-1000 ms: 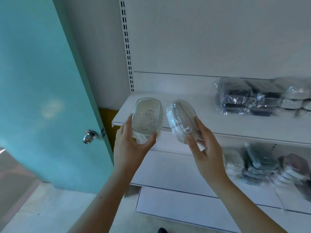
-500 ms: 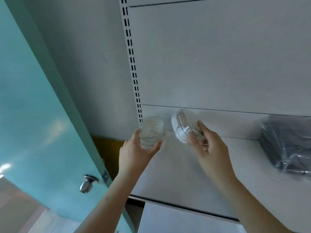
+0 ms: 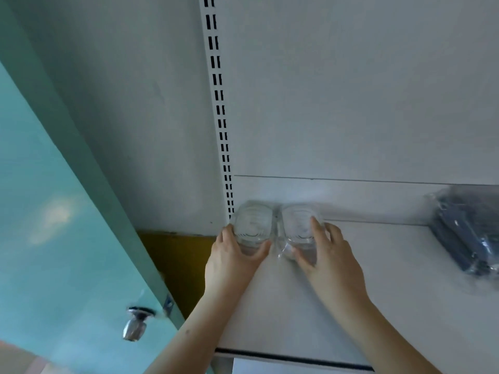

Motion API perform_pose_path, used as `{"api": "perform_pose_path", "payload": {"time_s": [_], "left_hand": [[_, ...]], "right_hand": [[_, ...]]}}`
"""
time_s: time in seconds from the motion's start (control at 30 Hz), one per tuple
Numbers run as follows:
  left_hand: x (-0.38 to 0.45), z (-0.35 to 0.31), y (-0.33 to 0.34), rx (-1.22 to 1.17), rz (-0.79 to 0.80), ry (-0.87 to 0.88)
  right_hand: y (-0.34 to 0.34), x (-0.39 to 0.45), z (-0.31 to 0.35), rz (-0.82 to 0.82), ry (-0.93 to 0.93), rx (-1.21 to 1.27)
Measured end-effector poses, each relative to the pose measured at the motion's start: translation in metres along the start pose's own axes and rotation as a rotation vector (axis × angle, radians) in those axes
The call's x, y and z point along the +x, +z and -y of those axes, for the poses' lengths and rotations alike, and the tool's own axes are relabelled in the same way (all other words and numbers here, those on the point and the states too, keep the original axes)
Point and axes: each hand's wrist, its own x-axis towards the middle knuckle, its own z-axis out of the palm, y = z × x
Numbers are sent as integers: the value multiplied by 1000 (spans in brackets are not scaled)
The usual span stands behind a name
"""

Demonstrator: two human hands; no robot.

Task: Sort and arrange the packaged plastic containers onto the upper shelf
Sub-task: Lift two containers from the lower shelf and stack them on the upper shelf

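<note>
On upper shelf point(image 3: 391, 279), far-left corner: my left hand point(image 3: 232, 261) grips one clear container point(image 3: 252, 225); my right hand point(image 3: 328, 261) grips its neighbour point(image 3: 298, 225); containers touching.

clear ribbed containers point(image 3: 252, 225), white shelf point(image 3: 405, 279), teal door point(image 3: 54, 211)

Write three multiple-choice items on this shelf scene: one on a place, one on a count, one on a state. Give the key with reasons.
1. Where do the clear plastic containers sit?
A. far left end of the white shelf
B. right end
C. on the floor

2. How many clear containers are being handled?
A. one
B. two
C. four

3. What are the hands doing?
A. hanging idle
B. each holding a container
C. turning the doorknob

Key: A, the clear plastic containers stand on the white shelf beside the slotted upright; B, two stand side by side; B, left hand and right hand each wrap one.
</note>
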Motion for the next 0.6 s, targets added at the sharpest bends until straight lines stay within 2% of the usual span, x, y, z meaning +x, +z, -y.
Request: {"api": "perform_pose_path", "payload": {"time_s": [0.27,0.43,0.5,0.6], "left_hand": [[-2,-1,-4,-45,52,90],[0,3,-14,-78,139,94],[-6,6,-21,-56,119,131],[-27,-4,-31,-98,-30,277]], "right_hand": [[10,11,-5,8,17,91],[-1,11,-12,133,39,111],[-11,5,-15,92,63,165],[-35,-13,-24,-76,95,263]]}}
